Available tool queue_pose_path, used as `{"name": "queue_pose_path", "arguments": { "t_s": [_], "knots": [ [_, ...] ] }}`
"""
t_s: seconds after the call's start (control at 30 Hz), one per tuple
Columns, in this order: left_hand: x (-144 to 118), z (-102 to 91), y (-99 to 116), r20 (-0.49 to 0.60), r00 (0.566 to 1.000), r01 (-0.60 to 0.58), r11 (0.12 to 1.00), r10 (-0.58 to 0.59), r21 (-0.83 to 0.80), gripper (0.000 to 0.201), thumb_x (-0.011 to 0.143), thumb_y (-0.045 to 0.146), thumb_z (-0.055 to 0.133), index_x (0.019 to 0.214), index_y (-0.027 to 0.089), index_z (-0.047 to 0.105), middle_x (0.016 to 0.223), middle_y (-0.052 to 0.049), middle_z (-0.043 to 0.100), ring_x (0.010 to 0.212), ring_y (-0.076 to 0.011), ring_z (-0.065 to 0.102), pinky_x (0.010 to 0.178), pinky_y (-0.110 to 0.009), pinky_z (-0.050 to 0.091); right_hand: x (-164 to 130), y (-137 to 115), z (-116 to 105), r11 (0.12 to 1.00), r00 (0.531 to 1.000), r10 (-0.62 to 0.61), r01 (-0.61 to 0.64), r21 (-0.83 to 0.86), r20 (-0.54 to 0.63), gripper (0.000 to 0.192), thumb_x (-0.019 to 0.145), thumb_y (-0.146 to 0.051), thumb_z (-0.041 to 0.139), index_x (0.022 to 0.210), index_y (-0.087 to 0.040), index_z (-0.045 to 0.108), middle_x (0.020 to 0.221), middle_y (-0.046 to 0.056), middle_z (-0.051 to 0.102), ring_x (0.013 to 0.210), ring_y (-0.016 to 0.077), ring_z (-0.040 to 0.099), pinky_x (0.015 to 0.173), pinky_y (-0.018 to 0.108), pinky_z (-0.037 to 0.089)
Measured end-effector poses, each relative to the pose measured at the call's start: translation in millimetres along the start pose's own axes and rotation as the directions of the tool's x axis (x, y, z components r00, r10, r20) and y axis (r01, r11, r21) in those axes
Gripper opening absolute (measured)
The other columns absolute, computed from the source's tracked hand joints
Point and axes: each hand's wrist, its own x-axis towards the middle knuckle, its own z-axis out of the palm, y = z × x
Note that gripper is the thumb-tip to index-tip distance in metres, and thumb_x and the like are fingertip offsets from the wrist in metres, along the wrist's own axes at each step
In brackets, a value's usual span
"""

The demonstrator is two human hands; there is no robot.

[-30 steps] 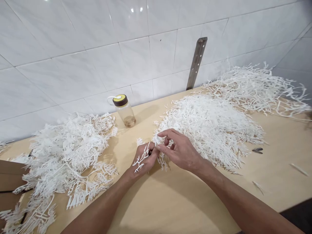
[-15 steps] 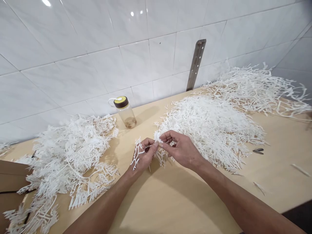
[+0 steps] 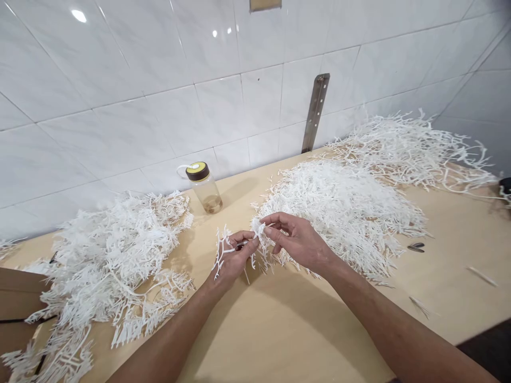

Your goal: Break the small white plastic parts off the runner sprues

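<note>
My left hand (image 3: 235,259) grips a white branching plastic sprig (image 3: 221,250) that sticks out to its left, with a small dark tool partly hidden in the same fist. My right hand (image 3: 297,242) pinches a small white piece (image 3: 259,230) of the sprig between thumb and fingers, right against the left hand's fingertips. Both hands hover over the wooden table (image 3: 287,330), at the near edge of the middle pile of white plastic pieces (image 3: 343,207).
A large pile of white branching sprigs (image 3: 107,266) lies at the left. Another pile of white sprigs (image 3: 411,149) lies at the back right. A bottle with a yellow and brown cap (image 3: 203,187) stands by the tiled wall. Small dark clippers (image 3: 415,247) lie at the right. Cardboard (image 3: 16,303) at far left.
The sprig in my left hand has turned from lying across the back of the hand to sticking out at its left. My right fingers have closed onto a small piece beside it.
</note>
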Motion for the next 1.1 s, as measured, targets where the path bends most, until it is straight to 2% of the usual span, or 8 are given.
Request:
{"name": "queue_pose_path", "arguments": {
  "t_s": [0.13,0.2,0.33,0.47,0.63,0.8,0.9,1.1],
  "knots": [
    [0.2,0.1,-0.3,0.060,0.996,0.066,0.997,-0.063,-0.051,0.035,0.066,0.048,0.080,0.075,0.015,0.070,0.056,0.002,0.054,0.048,-0.0083,0.042,0.048,-0.023,0.033,-0.3,0.6,2.4,0.984,0.991,-0.124,0.116,-0.134,-0.051,0.018,0.088,-0.035,0.061,0.096,-0.020,0.067,0.094,0.005,0.066,0.076,0.0167,0.064,0.062,0.031,0.057],
    [1.0,-0.4,-1.4,0.072,0.993,0.098,0.993,-0.093,-0.062,0.035,0.066,0.047,0.080,0.074,0.015,0.069,0.055,0.002,0.053,0.047,-0.0078,0.041,0.047,-0.023,0.032,0.0,0.2,2.2,0.976,0.990,-0.140,0.133,-0.171,-0.031,0.016,0.088,-0.034,0.061,0.094,-0.020,0.067,0.094,0.005,0.065,0.081,0.0179,0.064,0.063,0.031,0.056],
    [2.4,-1.1,-3.8,0.082,0.989,0.127,0.990,-0.122,-0.056,0.035,0.067,0.047,0.080,0.074,0.015,0.070,0.054,0.003,0.051,0.046,-0.0070,0.040,0.047,-0.022,0.030,1.5,-1.4,0.1,0.983,0.996,-0.079,0.084,-0.166,0.040,0.020,0.088,-0.036,0.060,0.096,-0.019,0.066,0.093,0.005,0.066,0.071,0.0158,0.064,0.061,0.031,0.054],
    [2.8,-1.8,-4.9,0.091,0.986,0.147,0.987,-0.141,-0.063,0.035,0.067,0.046,0.080,0.075,0.014,0.071,0.055,0.002,0.053,0.047,-0.0074,0.041,0.048,-0.022,0.030,3.1,-0.8,-2.0,0.998,0.993,0.029,-0.022,-0.053,0.118,0.027,0.089,-0.043,0.059,0.090,-0.017,0.065,0.089,0.004,0.067,0.060,0.0140,0.065,0.060,0.031,0.053],
    [3.4,-3.7,-2.7,0.123,0.975,0.209,0.957,-0.187,-0.200,0.032,0.063,0.040,0.083,0.074,0.013,0.072,0.060,0.000,0.057,0.052,-0.0082,0.046,0.051,-0.022,0.033,4.1,3.8,-4.2,0.998,0.994,0.049,-0.044,-0.053,0.102,0.033,0.089,-0.048,0.059,0.087,-0.016,0.066,0.095,0.005,0.068,0.061,0.0153,0.068,0.063,0.032,0.052],
    [3.7,-2.0,-2.9,0.081,0.978,0.209,0.924,-0.193,-0.319,0.035,0.065,0.044,0.083,0.068,0.012,0.069,0.061,0.000,0.057,0.054,-0.0083,0.047,0.054,-0.023,0.036,4.0,2.5,-1.4,0.996,0.997,0.039,-0.033,-0.085,0.067,0.031,0.088,-0.046,0.060,0.081,-0.017,0.061,0.105,0.007,0.068,0.060,0.0131,0.066,0.063,0.030,0.054],
    [3.2,0.3,-3.6,0.040,0.975,0.217,0.911,-0.217,-0.352,0.037,0.062,0.045,0.086,0.065,0.013,0.068,0.058,0.000,0.056,0.052,-0.0081,0.046,0.053,-0.023,0.034,3.2,-1.1,0.5,0.993,0.997,0.018,-0.009,-0.115,0.079,0.029,0.088,-0.045,0.060,0.080,-0.017,0.061,0.106,0.007,0.069,0.062,0.0137,0.066,0.064,0.031,0.054],
    [1.2,2.8,-0.5,-0.011,0.956,0.273,0.899,-0.294,-0.344,0.041,0.054,0.041,0.090,0.077,0.012,0.073,0.054,0.003,0.051,0.044,-0.0040,0.035,0.043,-0.022,0.020,4.4,0.6,-1.3,0.986,0.998,0.004,0.006,-0.165,0.059,0.028,0.085,-0.045,0.063,0.075,-0.018,0.061,0.105,0.007,0.069,0.079,0.0191,0.068,0.070,0.033,0.053]
  ]
}}
